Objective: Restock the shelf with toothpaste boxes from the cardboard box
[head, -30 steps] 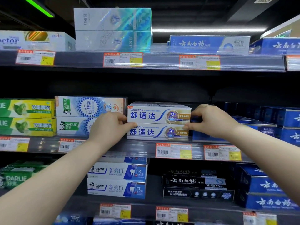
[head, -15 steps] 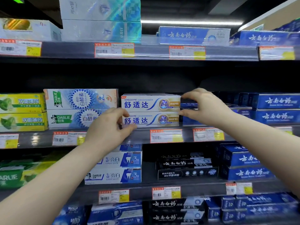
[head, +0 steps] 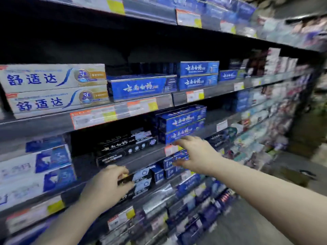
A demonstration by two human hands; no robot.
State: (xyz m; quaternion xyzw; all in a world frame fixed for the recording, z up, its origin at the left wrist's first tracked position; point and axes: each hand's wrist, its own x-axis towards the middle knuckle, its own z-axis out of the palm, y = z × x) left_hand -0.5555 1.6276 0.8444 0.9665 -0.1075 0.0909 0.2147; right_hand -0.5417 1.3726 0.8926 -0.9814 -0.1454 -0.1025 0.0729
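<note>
Toothpaste boxes [head: 54,89] sit well above the blurred fingers [head: 184,141], apparently untouched.

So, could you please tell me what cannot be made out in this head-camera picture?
All in the head view:
1. Cardboard box: outside the frame, not seen at all.
2. Price labels: motion blur makes the print unreadable.
3. Left hand: fingers curled at a black box; blur hides whether it grips.
4. Far-right goods: smeared by blur, brands unknown.
5. Top-shelf boxes: cut off by the upper edge.
</note>
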